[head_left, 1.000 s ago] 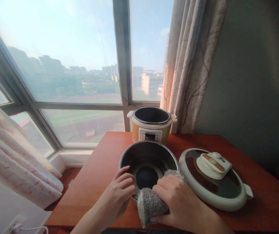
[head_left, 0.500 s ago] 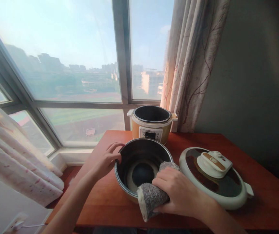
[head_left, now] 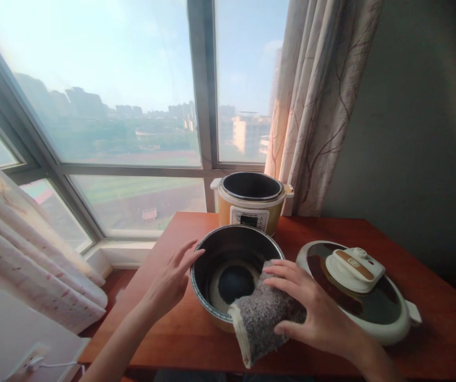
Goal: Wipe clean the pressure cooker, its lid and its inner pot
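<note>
A black inner pot [head_left: 210, 310] stands on the table with its mouth facing up. My left hand [head_left: 172, 276] is at its left rim, fingers stretched out and the fingertips close to the edge; whether they touch it I cannot tell. Over the pot's near right rim lies a fuzzy grey cloth [head_left: 257, 318] with a pale edge, folded or rolled. My right hand [head_left: 311, 302] holds this cloth loosely, with the thumb on the near side and the spread fingers on the far side. The cloth hides part of the rim.
Behind the pot stands a yellow and white electric cooker body [head_left: 223, 209], lidless, with a control panel. Its white-rimmed glass lid [head_left: 395, 329] lies on the right of the wooden table [head_left: 160, 339]. Windows and curtains [head_left: 311, 106] border the far side.
My left hand has come off the pot's rim, its fingers now straighter. My right hand's fingers have loosened and spread on the cloth, which shows more of its surface.
</note>
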`<state>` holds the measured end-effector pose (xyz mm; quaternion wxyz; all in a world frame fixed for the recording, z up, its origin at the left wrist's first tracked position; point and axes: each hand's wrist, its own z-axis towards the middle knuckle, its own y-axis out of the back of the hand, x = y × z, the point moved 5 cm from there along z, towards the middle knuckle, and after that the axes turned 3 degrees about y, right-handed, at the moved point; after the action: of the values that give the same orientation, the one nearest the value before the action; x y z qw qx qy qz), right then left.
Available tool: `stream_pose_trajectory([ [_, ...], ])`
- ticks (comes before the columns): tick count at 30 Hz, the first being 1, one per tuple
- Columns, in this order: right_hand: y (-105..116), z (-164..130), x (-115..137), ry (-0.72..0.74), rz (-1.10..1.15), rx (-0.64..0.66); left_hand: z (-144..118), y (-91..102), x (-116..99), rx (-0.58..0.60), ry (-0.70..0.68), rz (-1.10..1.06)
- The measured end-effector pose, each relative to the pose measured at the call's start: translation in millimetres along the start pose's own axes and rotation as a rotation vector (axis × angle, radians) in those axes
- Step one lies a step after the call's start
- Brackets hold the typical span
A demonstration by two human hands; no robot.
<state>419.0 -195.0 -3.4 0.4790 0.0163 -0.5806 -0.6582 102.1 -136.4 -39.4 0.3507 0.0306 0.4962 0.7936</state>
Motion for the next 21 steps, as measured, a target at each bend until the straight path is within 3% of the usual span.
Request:
stream_pose_trajectory([
  [3, -0.9, -18.6, -33.6, -0.182, 0.167, -0.179, -6.7, 7.7, -22.2, -0.010, -0.060, 0.029],
  [6, -16.4, -37.6, -59.3, -0.372, 0.443, -0.315, -7.3, 18.4, -52.9, -0.011, -0.151, 0.007],
  [10, -47.8, -59.5, -71.4, -0.563, 0.662, -0.361, -2.5, 25.7, -96.0, 0.129, -0.237, -0.080],
  [13, -58.8, -69.8, -70.1, -0.626, 0.804, -0.431, 5.9, 26.4, -123.8, 0.229, -0.228, -0.154],
  [17, -44.5, -65.3, -54.3, -0.616, 1.065, -0.524, 22.7, 19.6, -148.5, 0.242, -0.105, -0.275],
  [21, -11.9, -42.6, -32.0, -0.635, 1.216, -0.568, 38.9, -2.3, -162.3, 0.400, 0.034, -0.434],
])
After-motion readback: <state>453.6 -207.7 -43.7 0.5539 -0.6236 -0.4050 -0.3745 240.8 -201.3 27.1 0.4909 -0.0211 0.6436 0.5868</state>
